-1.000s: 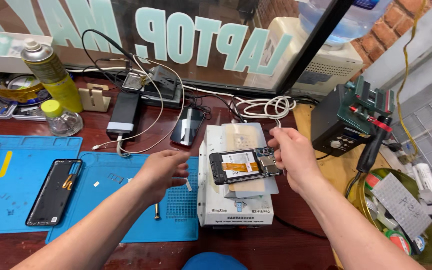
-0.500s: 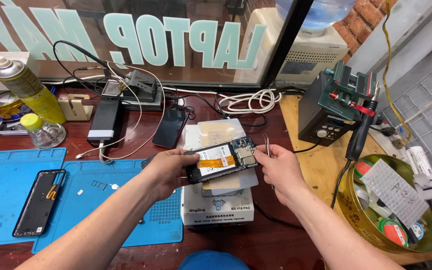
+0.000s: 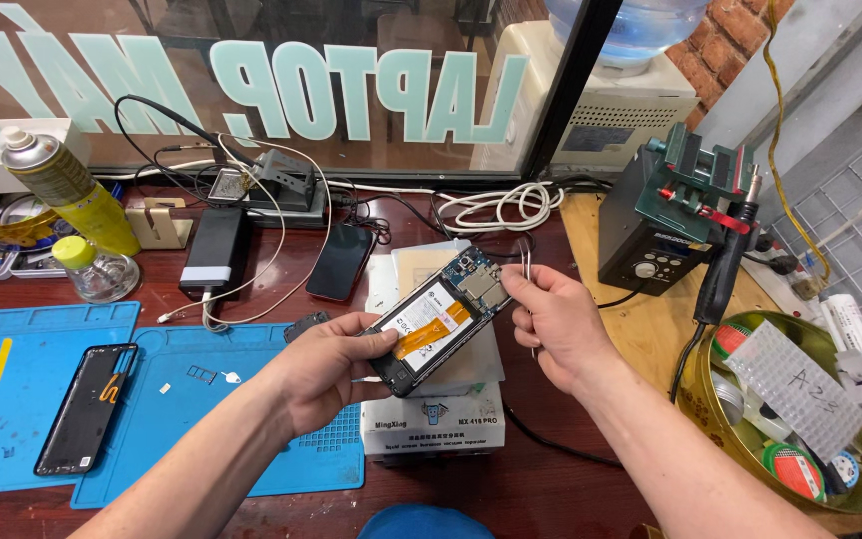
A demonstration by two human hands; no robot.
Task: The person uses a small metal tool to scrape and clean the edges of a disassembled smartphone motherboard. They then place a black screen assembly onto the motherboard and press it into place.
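Far to the left of my left hand [image 3: 336,374], a black phone frame [image 3: 85,409] lay on the blue mat [image 3: 182,419]. I had that hand curled around the lower end of the opened phone [image 3: 438,317], thumb pressed on its battery. The phone sat tilted between both hands, above the white box-shaped machine [image 3: 431,424]. My right hand [image 3: 556,324] pinched the phone's upper corner while gripping metal tweezers [image 3: 525,262]. A soldering station [image 3: 665,225] stood further right.
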